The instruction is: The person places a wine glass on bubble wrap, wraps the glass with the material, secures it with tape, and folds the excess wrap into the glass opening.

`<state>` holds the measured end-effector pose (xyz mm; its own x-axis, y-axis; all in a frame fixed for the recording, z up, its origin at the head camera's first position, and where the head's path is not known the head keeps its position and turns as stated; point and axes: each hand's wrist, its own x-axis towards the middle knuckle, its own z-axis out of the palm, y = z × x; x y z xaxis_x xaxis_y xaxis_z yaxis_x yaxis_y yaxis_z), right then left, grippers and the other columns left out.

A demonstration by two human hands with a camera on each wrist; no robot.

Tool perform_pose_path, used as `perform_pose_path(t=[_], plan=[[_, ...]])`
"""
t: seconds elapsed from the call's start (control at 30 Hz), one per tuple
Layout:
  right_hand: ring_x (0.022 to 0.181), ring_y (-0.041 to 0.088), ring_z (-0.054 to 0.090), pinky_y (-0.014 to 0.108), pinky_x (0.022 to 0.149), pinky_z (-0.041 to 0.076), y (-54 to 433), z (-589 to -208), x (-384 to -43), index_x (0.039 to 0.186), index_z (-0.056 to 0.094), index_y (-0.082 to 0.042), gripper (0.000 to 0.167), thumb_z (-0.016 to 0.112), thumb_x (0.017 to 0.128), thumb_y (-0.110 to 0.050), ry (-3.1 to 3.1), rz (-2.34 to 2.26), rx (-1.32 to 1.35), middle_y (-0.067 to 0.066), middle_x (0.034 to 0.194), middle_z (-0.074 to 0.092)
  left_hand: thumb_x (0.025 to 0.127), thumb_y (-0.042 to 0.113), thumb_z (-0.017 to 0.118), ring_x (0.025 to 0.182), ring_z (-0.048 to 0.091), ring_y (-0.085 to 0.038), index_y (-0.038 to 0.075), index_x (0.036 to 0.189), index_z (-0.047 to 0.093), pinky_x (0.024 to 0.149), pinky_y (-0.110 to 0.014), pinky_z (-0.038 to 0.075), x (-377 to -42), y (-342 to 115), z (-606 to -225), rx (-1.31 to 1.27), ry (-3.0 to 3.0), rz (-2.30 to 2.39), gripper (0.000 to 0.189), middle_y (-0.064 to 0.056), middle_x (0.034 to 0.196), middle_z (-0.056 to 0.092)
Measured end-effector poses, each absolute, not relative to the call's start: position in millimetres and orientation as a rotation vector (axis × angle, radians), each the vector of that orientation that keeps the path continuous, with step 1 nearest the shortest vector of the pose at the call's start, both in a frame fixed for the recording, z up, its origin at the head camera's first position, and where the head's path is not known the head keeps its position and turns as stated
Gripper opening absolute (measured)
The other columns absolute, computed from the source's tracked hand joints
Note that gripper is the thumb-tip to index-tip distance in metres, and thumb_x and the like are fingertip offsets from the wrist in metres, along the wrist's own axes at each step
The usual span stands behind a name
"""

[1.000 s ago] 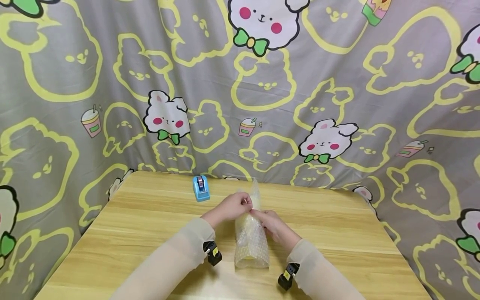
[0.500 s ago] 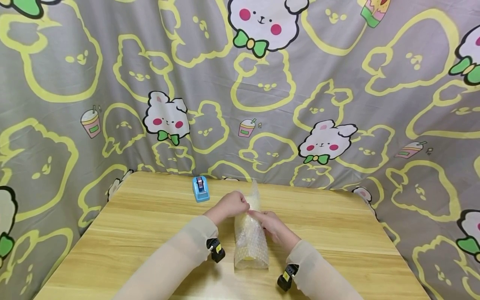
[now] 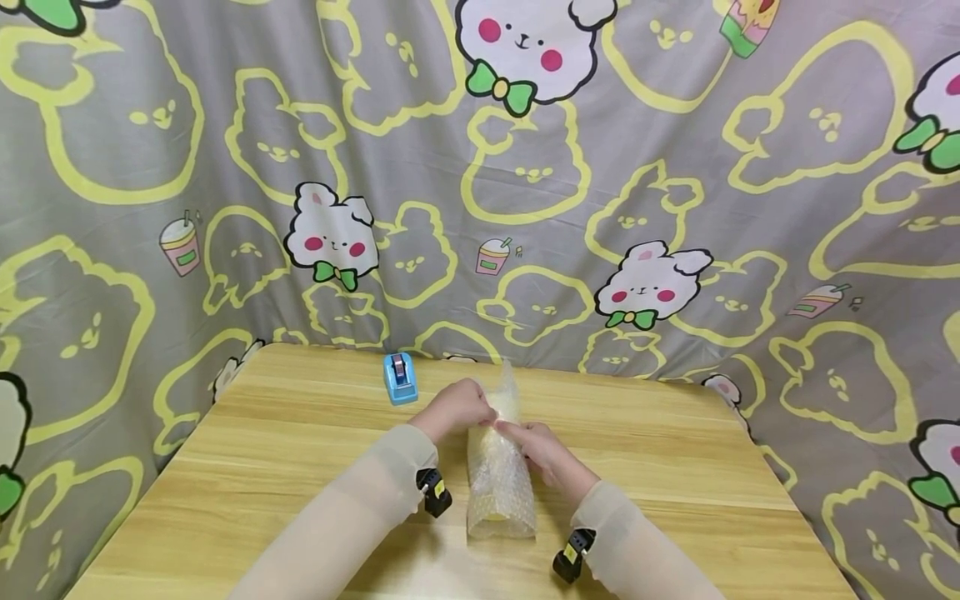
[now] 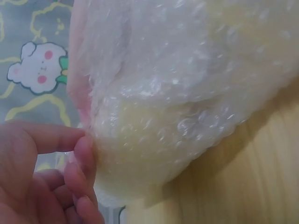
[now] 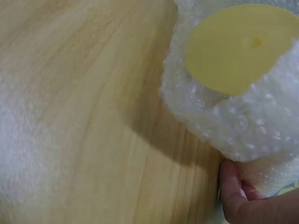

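A bubble wrap roll (image 3: 498,479) lies lengthwise on the table, wrapped around something yellow. Through its near end, a flat yellow disc (image 5: 233,51) with a small round hole shows in the right wrist view. My left hand (image 3: 457,407) pinches at the wrap's upper part, with thumb (image 4: 56,140) and fingertips meeting right at its edge in the left wrist view. From the other side, my right hand (image 3: 551,454) holds the roll, one finger reaching over the top to meet the left fingertips. Its remaining fingers curl along the wrap's flank, partly hidden.
A blue tape dispenser (image 3: 401,379) stands at the back of the wooden table (image 3: 660,467), left of the roll. Behind the table hangs a grey patterned curtain (image 3: 420,150). Black cameras (image 3: 433,492) are strapped to both wrists.
My left hand has shifted slightly toward me along the wrap, its fingertips dropping closer to the right hand's. The right hand and roll stay nearly in place.
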<state>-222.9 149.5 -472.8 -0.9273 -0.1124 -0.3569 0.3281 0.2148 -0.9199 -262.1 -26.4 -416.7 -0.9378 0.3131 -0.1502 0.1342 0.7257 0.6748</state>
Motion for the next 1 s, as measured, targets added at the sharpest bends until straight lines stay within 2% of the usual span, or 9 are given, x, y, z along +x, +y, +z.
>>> perform_pose_path(t=[0.23, 0.53, 0.9, 1.0], plan=[[0.083, 0.018, 0.06, 0.03, 0.074, 0.053, 148.1, -468.6, -220.2, 0.098, 0.057, -0.004, 0.048, 0.071, 0.09, -0.049, 2.167, -1.735, 0.184, 0.005, 0.095, 0.062, 0.083, 0.021, 0.072, 0.051, 0.037, -0.012, 0.009, 0.057, 0.061, 0.05, -0.027, 0.034, -262.4, -29.7, -417.7, 0.319, 2.665, 1.013, 0.03, 0.004, 0.054, 0.045], [0.081, 0.016, 0.065, 0.031, 0.077, 0.055, 149.9, -468.8, -222.5, 0.107, 0.064, 0.001, 0.052, 0.069, 0.091, -0.048, 2.15, -1.756, 0.154, 0.005, 0.091, 0.068, 0.093, 0.043, 0.067, 0.046, 0.038, -0.013, 0.011, 0.052, 0.053, 0.05, -0.026, 0.033, -261.5, -38.8, -431.0, 0.328, 2.581, 1.084, 0.054, 0.002, 0.048, 0.045], [0.083, 0.017, 0.066, 0.031, 0.078, 0.055, 151.6, -469.8, -221.8, 0.108, 0.065, 0.002, 0.05, 0.068, 0.092, -0.046, 2.129, -1.756, 0.143, 0.006, 0.094, 0.069, 0.095, 0.046, 0.066, 0.053, 0.041, -0.012, 0.011, 0.069, 0.052, 0.052, -0.024, 0.035, -258.3, -44.9, -451.9, 0.214, 2.305, 1.414, 0.046, 0.0, 0.06, 0.048], [0.083, 0.017, 0.065, 0.031, 0.078, 0.055, 151.1, -469.7, -221.5, 0.108, 0.065, 0.001, 0.05, 0.069, 0.092, -0.046, 2.128, -1.758, 0.153, 0.006, 0.094, 0.069, 0.095, 0.05, 0.065, 0.054, 0.04, -0.012, 0.013, 0.069, 0.05, 0.052, -0.024, 0.034, -259.0, -44.5, -453.9, 0.186, 2.279, 1.436, 0.047, 0.001, 0.06, 0.047]])
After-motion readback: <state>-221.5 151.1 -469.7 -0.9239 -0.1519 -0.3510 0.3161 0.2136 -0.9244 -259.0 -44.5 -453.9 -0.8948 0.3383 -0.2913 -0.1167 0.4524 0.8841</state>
